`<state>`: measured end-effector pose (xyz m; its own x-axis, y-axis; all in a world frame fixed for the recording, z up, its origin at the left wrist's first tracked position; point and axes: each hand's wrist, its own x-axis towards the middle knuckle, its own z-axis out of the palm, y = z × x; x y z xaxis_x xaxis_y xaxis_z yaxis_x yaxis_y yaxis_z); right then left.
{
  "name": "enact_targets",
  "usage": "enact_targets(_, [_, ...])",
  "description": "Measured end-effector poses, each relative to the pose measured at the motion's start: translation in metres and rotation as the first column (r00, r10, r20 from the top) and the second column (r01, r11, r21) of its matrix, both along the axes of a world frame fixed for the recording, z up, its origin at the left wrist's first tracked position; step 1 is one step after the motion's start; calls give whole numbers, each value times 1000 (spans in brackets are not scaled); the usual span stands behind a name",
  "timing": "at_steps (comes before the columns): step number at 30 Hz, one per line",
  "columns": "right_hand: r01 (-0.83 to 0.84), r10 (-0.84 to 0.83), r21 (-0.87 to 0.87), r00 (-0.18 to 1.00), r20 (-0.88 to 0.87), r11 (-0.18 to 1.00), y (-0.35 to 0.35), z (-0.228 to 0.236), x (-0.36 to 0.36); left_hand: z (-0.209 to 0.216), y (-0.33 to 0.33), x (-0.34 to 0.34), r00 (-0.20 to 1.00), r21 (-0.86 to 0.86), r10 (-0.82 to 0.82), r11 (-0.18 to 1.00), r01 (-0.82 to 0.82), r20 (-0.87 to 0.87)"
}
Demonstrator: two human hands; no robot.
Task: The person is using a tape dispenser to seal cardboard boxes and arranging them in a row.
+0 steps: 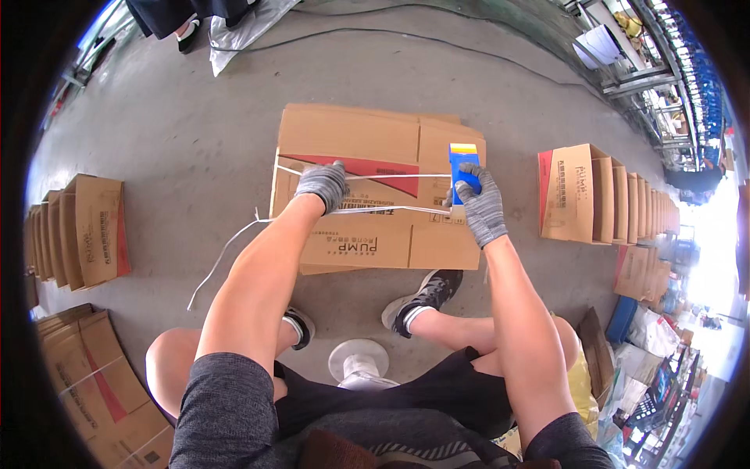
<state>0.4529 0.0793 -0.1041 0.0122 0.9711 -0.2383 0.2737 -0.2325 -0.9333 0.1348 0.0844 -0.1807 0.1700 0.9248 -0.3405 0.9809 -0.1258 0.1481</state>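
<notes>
A stack of flattened cardboard boxes point(445, 238) lies on the floor in front of my feet. White string point(391, 209) runs across it in two lines, with a loose tail trailing off its left edge. My left hand point(322, 186), in a grey knit glove, is closed in a fist on the upper line of string, over the left part of the stack. My right hand point(480, 203), gloved the same way, grips a blue rectangular object point(462, 160) with a yellow and white end at the stack's right side. The string meets this object; its exact kind is unclear.
Partly opened cartons stand in rows at the left point(98, 230) and right point(574, 195). Tied flat cartons point(101, 383) lie at lower left. A small round stool point(358, 356) is between my legs. Metal racks point(644, 82) line the far right; a person's legs point(168, 16) show at top left.
</notes>
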Motion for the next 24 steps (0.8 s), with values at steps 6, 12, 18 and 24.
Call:
enact_targets(6, [-503,448,-116,611,652,856,-4,50,-38,8,-29,10,892,-325,254,937,-130,375])
enact_targets(12, [-673,636,-412,113,764,614,7,66,-83,9,-39,14,854,-340,302,927,-160,423])
enact_targets(18, [-626,845,-650,25,535,430,27,44,-110,-40,-48,13,744,-183,247,969,-169,621])
enact_targets(24, [-645,941,-749,-136,309,152,-22,96,-99,-6,-41,-70,-346,-763,681,556,-329,645])
